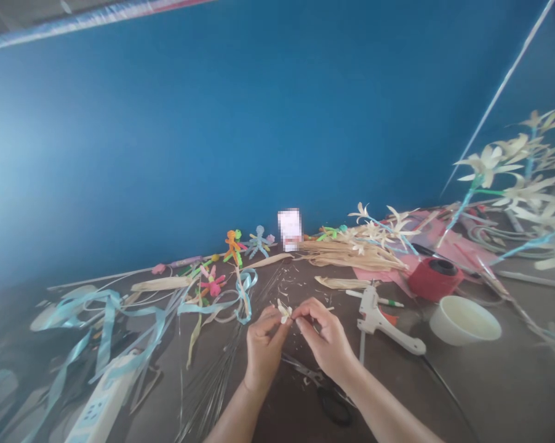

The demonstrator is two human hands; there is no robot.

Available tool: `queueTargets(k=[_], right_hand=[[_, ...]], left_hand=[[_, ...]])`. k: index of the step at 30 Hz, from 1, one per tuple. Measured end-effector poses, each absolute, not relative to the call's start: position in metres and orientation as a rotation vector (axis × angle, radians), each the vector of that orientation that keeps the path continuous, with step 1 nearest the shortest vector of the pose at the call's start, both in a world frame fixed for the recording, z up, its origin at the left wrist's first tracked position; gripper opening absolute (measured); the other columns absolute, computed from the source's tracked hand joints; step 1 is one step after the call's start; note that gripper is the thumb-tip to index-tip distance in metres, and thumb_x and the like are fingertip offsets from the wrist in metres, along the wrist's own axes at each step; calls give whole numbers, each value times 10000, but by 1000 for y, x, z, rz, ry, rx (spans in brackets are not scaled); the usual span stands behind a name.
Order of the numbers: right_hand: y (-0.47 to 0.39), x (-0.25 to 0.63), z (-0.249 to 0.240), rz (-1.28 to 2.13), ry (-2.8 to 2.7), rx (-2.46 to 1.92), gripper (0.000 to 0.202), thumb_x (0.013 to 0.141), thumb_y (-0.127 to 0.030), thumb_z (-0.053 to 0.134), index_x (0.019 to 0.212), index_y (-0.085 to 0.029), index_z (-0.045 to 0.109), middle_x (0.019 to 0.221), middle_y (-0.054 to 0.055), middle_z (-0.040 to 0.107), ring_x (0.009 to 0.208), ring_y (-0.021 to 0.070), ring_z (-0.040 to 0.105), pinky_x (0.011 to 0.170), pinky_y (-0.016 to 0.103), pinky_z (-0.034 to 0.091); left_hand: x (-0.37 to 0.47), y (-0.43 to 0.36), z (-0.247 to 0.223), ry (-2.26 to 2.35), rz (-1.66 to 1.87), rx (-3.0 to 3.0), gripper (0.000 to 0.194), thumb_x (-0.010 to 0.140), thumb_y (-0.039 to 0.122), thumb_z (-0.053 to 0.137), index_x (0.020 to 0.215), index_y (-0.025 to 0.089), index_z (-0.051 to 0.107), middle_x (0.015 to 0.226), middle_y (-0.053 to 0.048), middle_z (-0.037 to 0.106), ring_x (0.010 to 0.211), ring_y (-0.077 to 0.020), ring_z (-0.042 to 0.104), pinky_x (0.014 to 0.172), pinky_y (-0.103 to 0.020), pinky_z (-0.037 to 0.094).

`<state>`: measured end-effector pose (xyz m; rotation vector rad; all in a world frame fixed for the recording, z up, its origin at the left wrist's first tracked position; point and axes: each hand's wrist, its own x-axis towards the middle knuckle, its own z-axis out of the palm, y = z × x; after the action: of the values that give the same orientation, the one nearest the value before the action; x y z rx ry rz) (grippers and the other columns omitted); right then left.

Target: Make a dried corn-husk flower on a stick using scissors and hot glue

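Near the middle of the table, my left hand [266, 344] pinches a small cream-white flower [285, 312] made of thin petals. My right hand [322, 332] meets it from the right, thumb and index finger pressed together at the flower's right edge. Below my right hand lie scissors with black handles [333, 403], partly hidden by the forearm. A white glue gun [374, 311] rests to the right of my right hand, with its cable running toward the front.
A white bowl [464, 323] and a red tape holder [434, 278] are at the right, below tall cream flowers [487, 165]. Dried husks [351, 253] lie behind. Blue ribbons [106, 307], thin wires [213, 381] and a power strip [99, 403] are at the left. A blue wall [259, 123] stands behind.
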<state>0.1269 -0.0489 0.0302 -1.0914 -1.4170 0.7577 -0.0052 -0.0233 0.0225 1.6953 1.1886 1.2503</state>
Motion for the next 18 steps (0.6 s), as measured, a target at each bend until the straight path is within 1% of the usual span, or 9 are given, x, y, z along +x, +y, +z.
queueTargets(k=[4,8,12,15,18], right_hand=[[-50,128,30,776,-1434,-1083,171,835,-180,425,840,-194,596,767,25,543,707,143,515,664,250,404],[-51,130,30,794,-1434,-1056,156,828,-172,438,818,-193,592,762,20,538,695,137,515,651,245,400],[-52,130,31,801,-1426,-1050,160,817,-158,447,800,-194,601,755,17,543,690,138,520,648,247,406],[-51,130,32,789,-1420,-1051,159,802,-149,462,781,-195,614,744,16,548,683,139,524,642,247,412],[-52,131,32,763,-1439,-1057,162,796,-152,473,775,-199,627,740,20,544,684,142,528,643,251,415]], left_hand=[[-6,-22,21,1218,1305,1712,117,673,256,625,623,180,698,602,-14,634,598,-153,556,769,-319,431],[-7,-21,19,1250,1334,1726,86,649,257,645,639,194,702,634,-27,672,640,-184,601,840,-374,407],[-6,-21,20,1194,1336,1735,92,653,266,644,622,200,700,618,-25,670,617,-175,589,896,-406,368],[-6,-21,22,1159,1348,1758,102,656,249,641,580,201,689,565,-5,644,562,-148,559,923,-399,342],[-6,-22,23,1153,1354,1803,106,669,217,628,581,211,686,562,-1,634,566,-144,556,919,-391,338]])
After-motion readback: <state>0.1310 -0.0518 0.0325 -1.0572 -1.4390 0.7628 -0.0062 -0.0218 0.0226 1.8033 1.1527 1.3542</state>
